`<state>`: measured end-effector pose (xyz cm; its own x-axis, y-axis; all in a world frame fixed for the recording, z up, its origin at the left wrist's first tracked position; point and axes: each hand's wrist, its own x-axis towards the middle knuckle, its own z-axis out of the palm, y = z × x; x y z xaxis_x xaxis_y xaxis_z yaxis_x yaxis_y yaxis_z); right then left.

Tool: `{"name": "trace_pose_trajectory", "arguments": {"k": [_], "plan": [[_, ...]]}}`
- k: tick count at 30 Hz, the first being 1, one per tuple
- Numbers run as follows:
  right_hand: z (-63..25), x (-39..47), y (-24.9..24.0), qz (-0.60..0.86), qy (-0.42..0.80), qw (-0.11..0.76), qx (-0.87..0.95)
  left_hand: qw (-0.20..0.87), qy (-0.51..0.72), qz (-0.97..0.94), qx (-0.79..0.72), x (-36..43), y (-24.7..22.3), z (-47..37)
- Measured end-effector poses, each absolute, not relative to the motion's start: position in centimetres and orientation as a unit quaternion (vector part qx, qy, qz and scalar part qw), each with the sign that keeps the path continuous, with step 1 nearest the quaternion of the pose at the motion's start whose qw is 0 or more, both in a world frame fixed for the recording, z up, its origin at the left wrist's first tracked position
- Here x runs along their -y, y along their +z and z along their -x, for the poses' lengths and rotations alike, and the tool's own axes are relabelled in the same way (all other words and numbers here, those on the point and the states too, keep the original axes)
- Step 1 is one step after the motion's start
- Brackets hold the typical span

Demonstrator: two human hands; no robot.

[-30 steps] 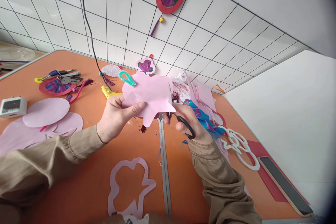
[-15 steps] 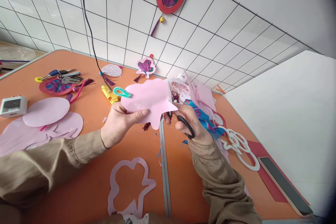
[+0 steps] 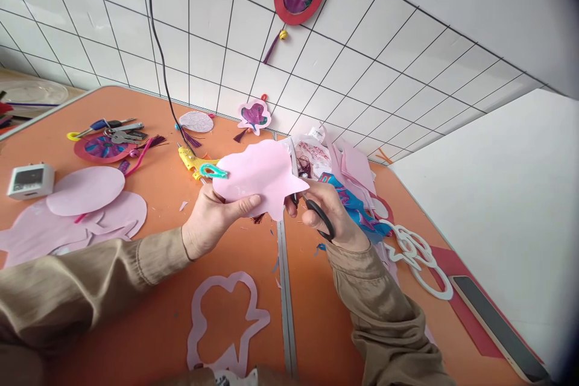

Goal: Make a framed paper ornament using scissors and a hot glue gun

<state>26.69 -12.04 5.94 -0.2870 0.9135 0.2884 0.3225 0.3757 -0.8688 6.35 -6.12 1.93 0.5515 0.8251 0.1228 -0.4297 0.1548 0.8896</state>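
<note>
Between thumb and fingers, my left hand (image 3: 212, 217) grips a pink paper shape (image 3: 257, 172) with a wavy outline. A teal fuzzy loop (image 3: 213, 171) sticks out at the shape's left edge, and part of a dark tassel (image 3: 258, 219) shows below it. My right hand (image 3: 332, 211) is closed on black-handled scissors (image 3: 320, 217). The scissors are at the right edge of the pink shape, by its pointed tip; their blades are largely hidden by the paper and my fingers.
A yellow glue gun (image 3: 190, 161) with a black cord lies behind my left hand. Keys (image 3: 120, 132), a white charger (image 3: 31, 181) and pink ovals (image 3: 85, 191) lie left. A pink frame cutout (image 3: 199, 319) is in front. White rings (image 3: 436, 280) and a phone (image 3: 497, 325) lie right.
The view has shifted slightly, so table items appear a little further right. My left hand and the pink shape have tilted slightly. Both hands keep their holds.
</note>
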Motion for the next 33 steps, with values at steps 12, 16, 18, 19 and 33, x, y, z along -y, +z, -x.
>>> {"name": "trace_pose_trajectory", "arguments": {"k": [12,16,18,19,33], "plan": [[-26.5,12.1,6.0,0.451,0.368,0.417,0.698,0.724,0.436,-0.489,-0.218,6.0,1.6,-6.5],[-26.6,12.2,6.0,0.437,0.365,0.422,0.705,0.720,0.444,-0.490,-0.212,5.9,1.4,-6.5],[-26.6,12.2,6.0,0.432,0.365,0.419,0.711,0.721,0.442,-0.495,-0.200,5.8,1.3,-6.4],[-26.6,12.2,6.0,0.430,0.365,0.420,0.711,0.723,0.441,-0.496,-0.194,5.7,1.3,-6.4],[-30.0,10.5,3.7,0.676,0.174,0.044,0.715,0.770,0.426,-0.422,-0.215,3.9,2.8,-6.4]]}}
